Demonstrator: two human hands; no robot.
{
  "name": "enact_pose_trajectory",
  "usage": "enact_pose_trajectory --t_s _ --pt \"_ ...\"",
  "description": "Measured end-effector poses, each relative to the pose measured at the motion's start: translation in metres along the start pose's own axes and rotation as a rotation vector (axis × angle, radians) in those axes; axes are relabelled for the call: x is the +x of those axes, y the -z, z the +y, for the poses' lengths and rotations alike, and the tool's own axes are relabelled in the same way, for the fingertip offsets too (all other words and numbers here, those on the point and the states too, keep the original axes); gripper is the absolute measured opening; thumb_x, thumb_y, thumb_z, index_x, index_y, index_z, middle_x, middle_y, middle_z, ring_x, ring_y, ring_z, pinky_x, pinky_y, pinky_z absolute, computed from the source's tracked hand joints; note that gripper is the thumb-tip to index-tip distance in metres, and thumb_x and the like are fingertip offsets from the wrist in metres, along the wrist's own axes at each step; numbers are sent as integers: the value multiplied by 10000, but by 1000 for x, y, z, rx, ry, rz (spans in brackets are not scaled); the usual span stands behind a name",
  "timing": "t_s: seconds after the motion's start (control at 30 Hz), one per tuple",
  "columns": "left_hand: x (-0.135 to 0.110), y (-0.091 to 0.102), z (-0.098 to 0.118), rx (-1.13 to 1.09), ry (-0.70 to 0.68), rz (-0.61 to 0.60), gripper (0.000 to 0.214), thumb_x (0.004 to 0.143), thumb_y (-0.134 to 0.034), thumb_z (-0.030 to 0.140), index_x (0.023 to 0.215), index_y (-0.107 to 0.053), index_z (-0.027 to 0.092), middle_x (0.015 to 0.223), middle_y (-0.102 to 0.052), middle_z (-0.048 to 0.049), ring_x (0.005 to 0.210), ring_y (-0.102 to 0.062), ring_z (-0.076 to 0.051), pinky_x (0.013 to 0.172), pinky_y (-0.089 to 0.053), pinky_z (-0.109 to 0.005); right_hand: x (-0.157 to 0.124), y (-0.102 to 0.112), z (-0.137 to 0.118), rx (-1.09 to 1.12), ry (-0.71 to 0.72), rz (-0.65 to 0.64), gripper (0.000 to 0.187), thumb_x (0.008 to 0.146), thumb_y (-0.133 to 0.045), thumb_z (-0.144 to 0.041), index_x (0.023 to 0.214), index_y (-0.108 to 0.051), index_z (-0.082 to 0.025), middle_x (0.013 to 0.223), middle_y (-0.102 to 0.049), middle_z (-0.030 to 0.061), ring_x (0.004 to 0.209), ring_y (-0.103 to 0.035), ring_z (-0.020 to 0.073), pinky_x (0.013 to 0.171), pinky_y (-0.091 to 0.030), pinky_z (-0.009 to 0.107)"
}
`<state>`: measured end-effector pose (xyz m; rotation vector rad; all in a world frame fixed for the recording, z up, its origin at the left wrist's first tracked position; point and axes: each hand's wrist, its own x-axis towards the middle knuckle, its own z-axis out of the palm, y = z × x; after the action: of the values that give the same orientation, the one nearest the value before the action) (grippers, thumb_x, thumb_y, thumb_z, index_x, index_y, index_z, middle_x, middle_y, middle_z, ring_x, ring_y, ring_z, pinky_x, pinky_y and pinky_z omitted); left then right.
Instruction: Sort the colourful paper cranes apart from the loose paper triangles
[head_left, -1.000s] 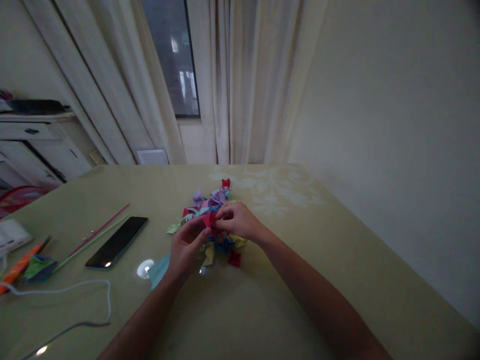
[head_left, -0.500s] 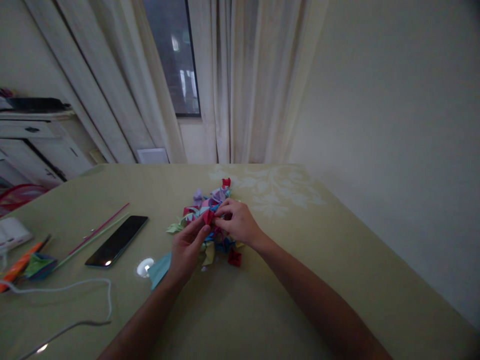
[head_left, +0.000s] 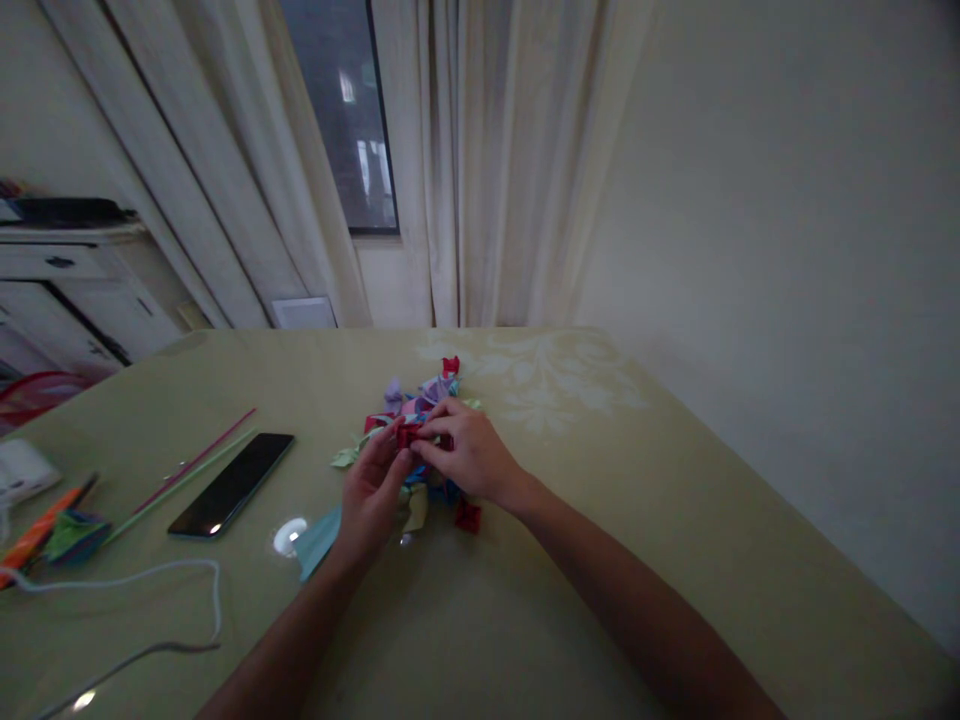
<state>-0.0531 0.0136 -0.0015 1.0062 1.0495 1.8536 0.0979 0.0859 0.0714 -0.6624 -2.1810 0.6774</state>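
Note:
Both hands meet over a heap of small folded coloured papers in the middle of the olive-green table. My left hand and my right hand pinch the same small red folded paper piece between their fingertips, just above the heap. Another red piece lies below my right wrist. A light blue paper triangle lies flat beside my left wrist.
A black phone lies to the left, with pink and green straws beside it. Further left are an orange pen, a folded green-blue paper and a white cable. Curtains and a window stand behind the table.
The hands have shifted slightly left and closer together, and the red piece has been turned between the fingertips.

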Motion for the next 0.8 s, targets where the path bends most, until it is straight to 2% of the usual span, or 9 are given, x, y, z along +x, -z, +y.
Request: enact_pose_trajectory --t_s 0.13,0.23,0.43,0.53,0.67,0.8 --pt "2 -3 5 -138 70 34 500 838 -864 359 1310 -715 294 1277 -778 -61 1097 -760 -196 904 -643 -283 -1 5 -7 -31 41 8 92 897 -828 -155 967 -830 -215 1061 -687 33 957 -655 171 875 -496 295" --pt "3 -3 8 -191 99 64 460 796 -887 316 1232 -747 280 1215 -789 -49 1024 -766 -176 859 -644 -258 -2 7 -11 -46 38 31 102 886 -821 -126 941 -813 -211 1046 -685 28 956 -663 171 873 -498 289" --pt "3 -2 9 -185 109 51 457 792 -888 307 1225 -742 279 1210 -785 -43 1040 -762 -176 870 -638 -259 0 9 -12 -35 -18 54 107 918 -753 -107 979 -777 -191 1003 -667 25 812 -629 141 762 -481 263" --pt "3 -3 10 -171 99 36 457 802 -888 324 1233 -739 287 1212 -782 -40 1063 -760 -189 877 -641 -274 0 10 -13 -19 -14 30 89 907 -775 -122 956 -771 -196 968 -665 17 818 -623 148 772 -475 269" --pt "2 -5 11 -159 86 14 464 811 -894 317 1243 -727 291 1231 -780 -47 1090 -758 -195 885 -639 -269 -1 8 -13 -32 21 -3 124 874 -870 -233 940 -770 -197 970 -662 16 870 -625 165 806 -474 282" --pt "1 -5 11 -149 88 7 479 811 -901 319 1252 -719 277 1227 -784 -58 1093 -757 -190 901 -634 -266 -1 6 -11 -76 0 -2 67 902 -838 -211 941 -787 -196 949 -653 14 866 -631 160 785 -467 272"
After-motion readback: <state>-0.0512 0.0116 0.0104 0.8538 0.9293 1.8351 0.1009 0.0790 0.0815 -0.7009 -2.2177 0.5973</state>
